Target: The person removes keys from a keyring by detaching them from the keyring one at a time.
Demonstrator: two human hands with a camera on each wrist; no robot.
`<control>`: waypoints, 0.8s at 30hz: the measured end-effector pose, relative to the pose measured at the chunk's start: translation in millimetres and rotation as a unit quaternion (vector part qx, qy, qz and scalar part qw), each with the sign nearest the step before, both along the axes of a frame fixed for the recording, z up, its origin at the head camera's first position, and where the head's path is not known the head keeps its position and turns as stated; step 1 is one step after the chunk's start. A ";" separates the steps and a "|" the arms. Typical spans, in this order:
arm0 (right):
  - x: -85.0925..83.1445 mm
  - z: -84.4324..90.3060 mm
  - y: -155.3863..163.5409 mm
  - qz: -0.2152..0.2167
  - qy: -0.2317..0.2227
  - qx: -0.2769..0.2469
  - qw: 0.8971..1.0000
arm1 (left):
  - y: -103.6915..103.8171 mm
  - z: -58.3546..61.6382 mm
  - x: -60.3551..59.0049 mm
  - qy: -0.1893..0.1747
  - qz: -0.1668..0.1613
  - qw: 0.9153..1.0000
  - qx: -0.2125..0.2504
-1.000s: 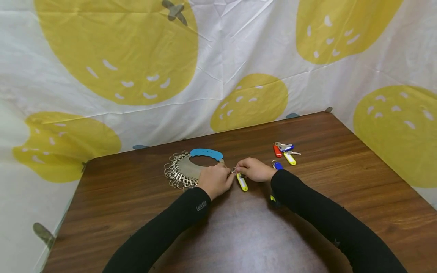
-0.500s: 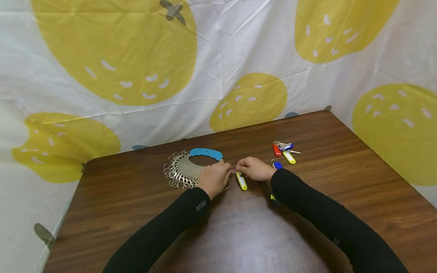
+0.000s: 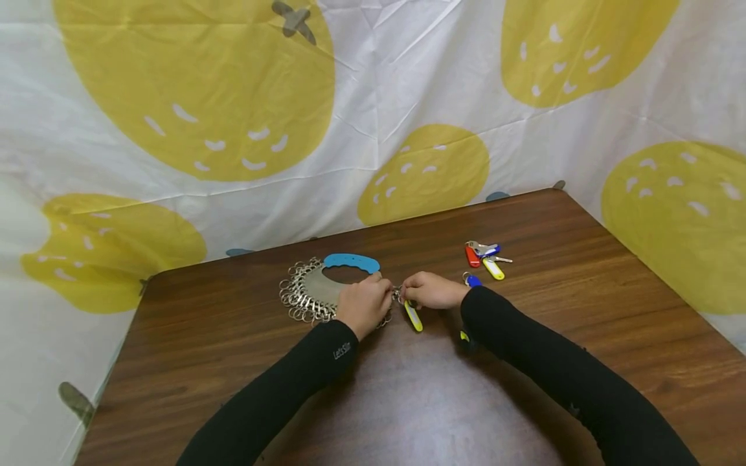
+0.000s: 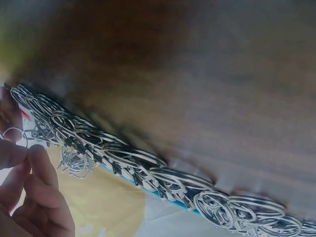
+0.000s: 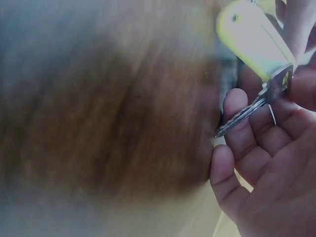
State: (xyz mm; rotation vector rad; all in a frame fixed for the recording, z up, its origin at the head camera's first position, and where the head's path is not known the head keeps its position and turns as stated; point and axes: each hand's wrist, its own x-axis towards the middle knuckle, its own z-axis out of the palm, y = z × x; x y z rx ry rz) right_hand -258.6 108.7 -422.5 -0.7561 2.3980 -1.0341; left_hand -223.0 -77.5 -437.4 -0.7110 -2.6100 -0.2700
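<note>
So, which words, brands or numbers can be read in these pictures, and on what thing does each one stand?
"Let'sSlim", as far as it can be read: small white print on the left sleeve; the last letters are unsure.
Yellow key tag: no text readable.
Tags in the key pile: too small to tell.

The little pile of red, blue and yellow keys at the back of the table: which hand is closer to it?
Right. The right hand lies just in front-left of the key pile; the left hand is farther left, by the ring-lined organizer.
</note>
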 end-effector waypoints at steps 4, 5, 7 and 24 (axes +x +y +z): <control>0.6 -0.1 -1.7 0.010 -0.020 -0.016 1.000 | -0.3 0.2 -0.2 -0.001 0.003 1.000 0.004; 0.8 0.0 -2.0 0.010 -0.024 -0.020 0.999 | -0.3 0.3 -0.1 -0.002 0.004 1.000 0.004; 1.0 -0.4 -2.3 0.011 -0.028 -0.024 0.999 | -0.2 0.7 -0.2 -0.008 0.006 1.000 0.005; 2.6 -2.4 0.2 0.041 0.015 0.057 0.997 | 3.5 1.0 0.9 -0.012 0.004 1.000 0.007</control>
